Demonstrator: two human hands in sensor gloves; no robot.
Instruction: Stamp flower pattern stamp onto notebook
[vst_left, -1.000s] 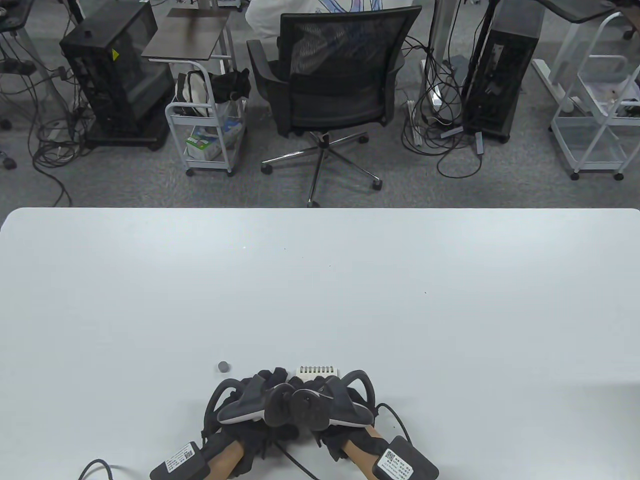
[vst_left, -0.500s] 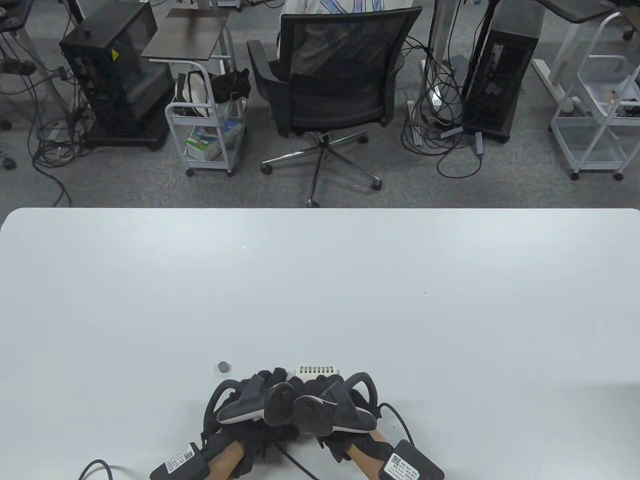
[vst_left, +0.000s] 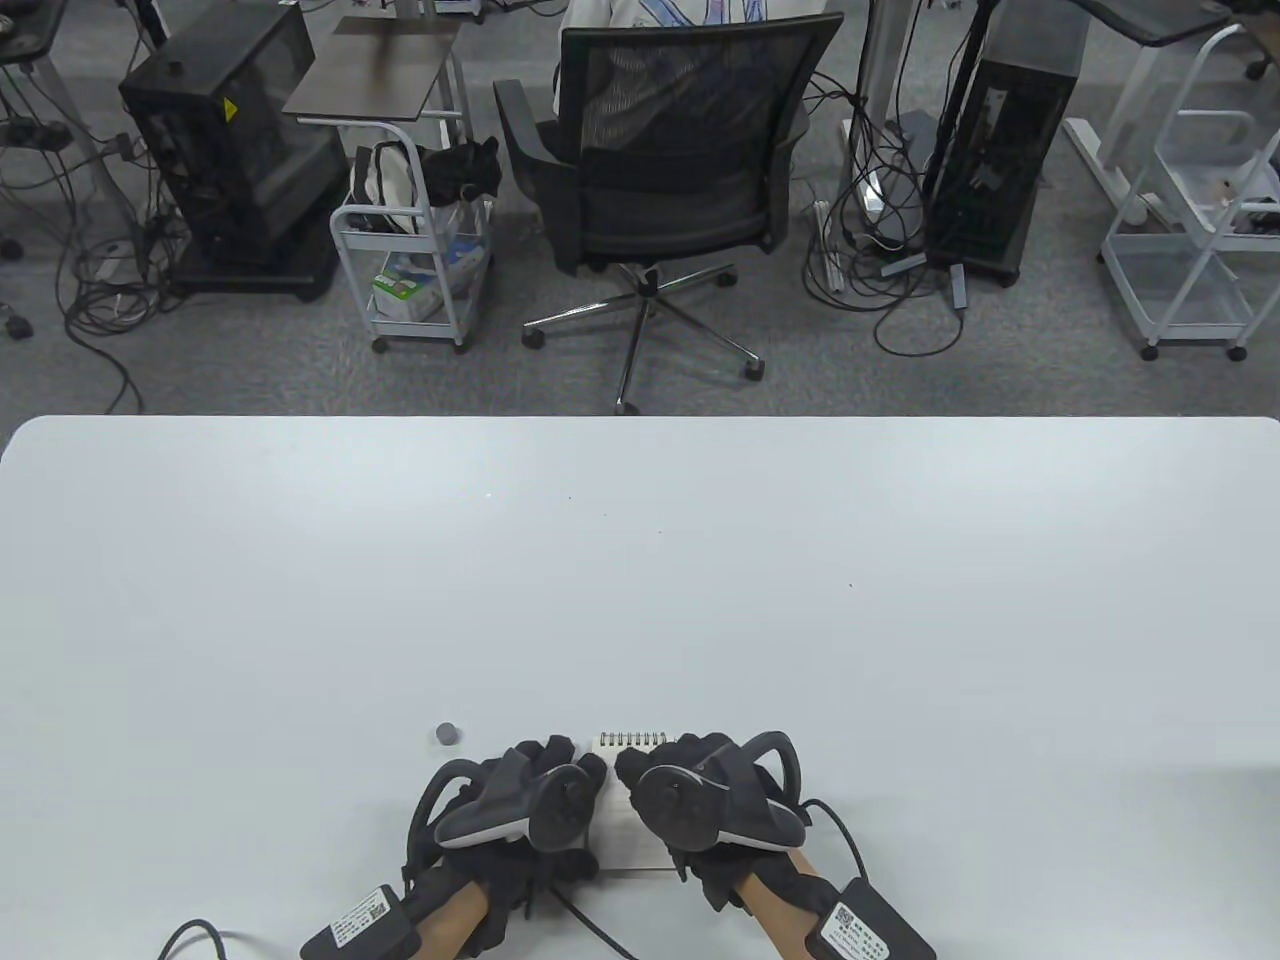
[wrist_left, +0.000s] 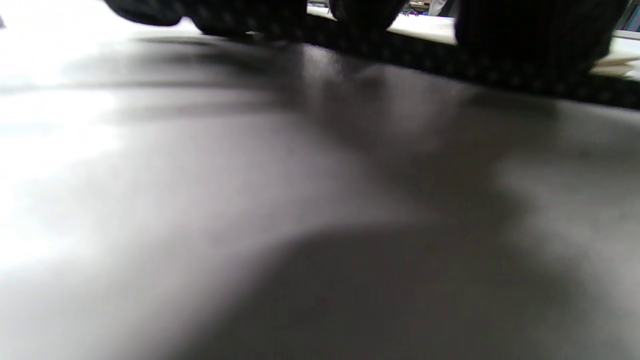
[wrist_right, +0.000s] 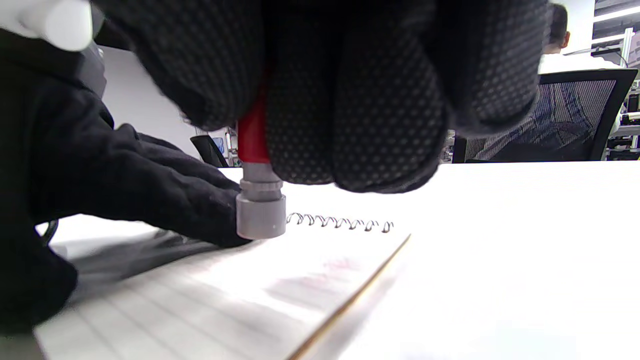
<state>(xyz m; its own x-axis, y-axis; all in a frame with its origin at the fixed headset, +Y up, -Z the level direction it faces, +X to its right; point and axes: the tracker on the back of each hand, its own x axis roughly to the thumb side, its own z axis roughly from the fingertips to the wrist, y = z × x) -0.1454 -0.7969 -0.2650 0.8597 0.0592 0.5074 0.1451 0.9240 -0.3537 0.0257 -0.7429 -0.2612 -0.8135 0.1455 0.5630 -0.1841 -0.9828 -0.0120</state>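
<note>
Rightward and a little back toward the person is where the right hand (vst_left: 715, 805) has gone since a second ago, when it crowded against the left hand (vst_left: 520, 810) over the notebook (vst_left: 630, 835); part of the lined page now shows between them. Its fingers (wrist_right: 350, 100) pinch the stamp (wrist_right: 257, 200), red body above, grey head below, held about upright with the head low over the page near the spiral binding (wrist_right: 340, 221); whether it touches the paper I cannot tell. Pale reddish marks show faintly on the page beside it. The left hand rests flat on the notebook's left part, fingers spread, pinning it. To stamp well, I judge the head should come down square, be pressed straight without rocking, then lifted straight up so the print does not smear, while the left hand keeps the page from sliding. The notebook lies near the table's (vst_left: 640, 600) front edge, its right border free and just beside the stamp, so the print should stay inboard of that border and of the coil. A small grey cap (vst_left: 447, 734) sits just left of the hands; beyond, the table gives wide room.
</note>
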